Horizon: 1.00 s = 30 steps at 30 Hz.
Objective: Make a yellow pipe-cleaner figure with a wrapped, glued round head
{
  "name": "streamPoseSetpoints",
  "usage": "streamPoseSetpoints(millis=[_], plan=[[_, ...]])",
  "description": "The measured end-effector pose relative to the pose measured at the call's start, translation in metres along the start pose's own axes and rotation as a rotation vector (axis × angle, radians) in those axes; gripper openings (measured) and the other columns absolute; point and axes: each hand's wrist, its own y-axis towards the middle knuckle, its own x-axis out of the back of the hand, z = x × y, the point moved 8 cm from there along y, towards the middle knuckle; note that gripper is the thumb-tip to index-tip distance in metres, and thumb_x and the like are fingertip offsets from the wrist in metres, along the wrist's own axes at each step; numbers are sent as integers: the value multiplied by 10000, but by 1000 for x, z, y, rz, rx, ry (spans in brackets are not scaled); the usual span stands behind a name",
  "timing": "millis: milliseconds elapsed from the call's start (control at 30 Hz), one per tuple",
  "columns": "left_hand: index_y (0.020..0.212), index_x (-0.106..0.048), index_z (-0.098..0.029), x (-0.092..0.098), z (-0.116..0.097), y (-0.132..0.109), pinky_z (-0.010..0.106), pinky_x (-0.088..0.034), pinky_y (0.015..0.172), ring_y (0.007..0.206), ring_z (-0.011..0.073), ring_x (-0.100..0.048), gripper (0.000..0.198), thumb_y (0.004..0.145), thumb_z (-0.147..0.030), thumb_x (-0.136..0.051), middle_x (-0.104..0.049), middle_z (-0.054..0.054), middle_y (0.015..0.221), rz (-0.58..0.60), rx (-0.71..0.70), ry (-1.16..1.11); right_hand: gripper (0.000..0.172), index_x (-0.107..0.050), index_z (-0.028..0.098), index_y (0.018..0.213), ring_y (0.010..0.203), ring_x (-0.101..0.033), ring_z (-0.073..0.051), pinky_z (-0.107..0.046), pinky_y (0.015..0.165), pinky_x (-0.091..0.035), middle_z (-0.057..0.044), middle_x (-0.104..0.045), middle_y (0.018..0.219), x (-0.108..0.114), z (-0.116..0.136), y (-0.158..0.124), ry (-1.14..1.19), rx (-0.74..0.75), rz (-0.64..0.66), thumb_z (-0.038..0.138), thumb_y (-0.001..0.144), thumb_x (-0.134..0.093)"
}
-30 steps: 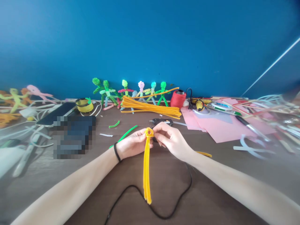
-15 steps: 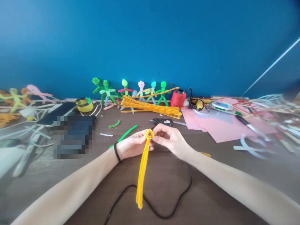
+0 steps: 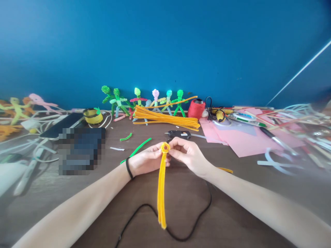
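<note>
Between my two hands hangs a bundle of yellow pipe cleaners (image 3: 161,193), its top bent into a small round loop. My left hand (image 3: 146,159) is closed on the loop's left side, with a black band round the wrist. At the loop's right side, my right hand (image 3: 187,155) pinches it between thumb and forefinger. The loose ends dangle toward me over the dark table. Behind my right hand lies a black glue gun (image 3: 179,134), and its black cord (image 3: 188,237) curves below the bundle.
A pile of orange-yellow pipe cleaners (image 3: 165,119) lies before several pipe-cleaner dolls (image 3: 180,100) leaning on the blue wall. Green pieces (image 3: 138,147) sit left of my hands. Pink paper (image 3: 240,141) and a pen (image 3: 279,141) are at right. A phone (image 3: 62,124) and cables are at left.
The hanging ends of the yellow bundle have swung to the right and now hang nearly straight down. Both hands keep almost the same place and grip.
</note>
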Motion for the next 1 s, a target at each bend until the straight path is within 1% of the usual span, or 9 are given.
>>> streamPoseSetpoints(millis=[200, 333, 433, 500, 567, 700, 867, 1000], plan=[[790, -568, -151, 1, 0, 1, 269, -405, 682, 661, 107, -532, 219, 642, -246, -696, -572, 10, 688, -2, -6, -21, 166, -547, 154, 787, 645, -593, -121, -281, 603, -514, -5, -589, 694, 1, -3, 1, 14, -4, 5, 309, 756, -598], [801, -570, -148, 1, 1, 1, 278, -407, 696, 674, 108, -529, 201, 658, -234, -682, -569, 12, 700, 8, 5, -40, 164, -541, 152, 790, 643, -592, -123, -285, 611, -506, -1, -587, 677, 1, -4, 1, 45, -13, 7, 301, 754, -599], [817, -572, -150, 1, 1, 2, 277, -407, 693, 683, 110, -526, 199, 666, -226, -676, -569, 14, 709, 7, 7, -50, 156, -544, 149, 797, 624, -581, -111, -253, 568, -477, 2, -585, 668, 3, -8, 1, 66, -27, -7, 291, 756, -596], [845, -575, -154, 4, 1, 2, 274, -405, 687, 690, 111, -523, 204, 677, -226, -665, -568, 16, 723, -14, 3, -67, 144, -551, 149, 793, 571, -545, -84, -215, 505, -425, 9, -575, 656, 7, -11, 2, 66, -34, -36, 280, 754, -597], [876, -575, -154, 8, 2, 2, 271, -401, 690, 709, 112, -523, 218, 686, -225, -657, -569, 19, 750, -44, -3, -84, 133, -560, 148, 784, 506, -479, -52, -192, 454, -353, 22, -552, 628, 11, -15, 4, 64, -43, -68, 270, 749, -601], [921, -578, -146, 15, 2, 3, 261, -387, 700, 745, 113, -527, 249, 694, -219, -650, -573, 18, 797, -77, -12, -95, 144, -562, 146, 766, 447, -368, -27, -196, 426, -261, 38, -506, 595, 16, -24, 6, 109, -77, -97, 272, 726, -621], [878, -588, -151, 13, 2, 3, 270, -381, 706, 750, 119, -530, 168, 743, -251, -593, -577, 19, 800, -89, 7, -121, 148, -561, 149, 772, 450, -350, -27, -207, 436, -235, 37, -498, 603, 16, -28, 5, 128, -94, -79, 273, 720, -623], [797, -585, -147, 12, 0, 3, 263, -379, 683, 731, 115, -515, 121, 729, -245, -607, -553, 13, 750, -102, -4, -86, 157, -560, 147, 775, 445, -341, -32, -213, 437, -233, 37, -497, 589, 15, -28, 4, 79, -115, -63, 285, 723, -615]])
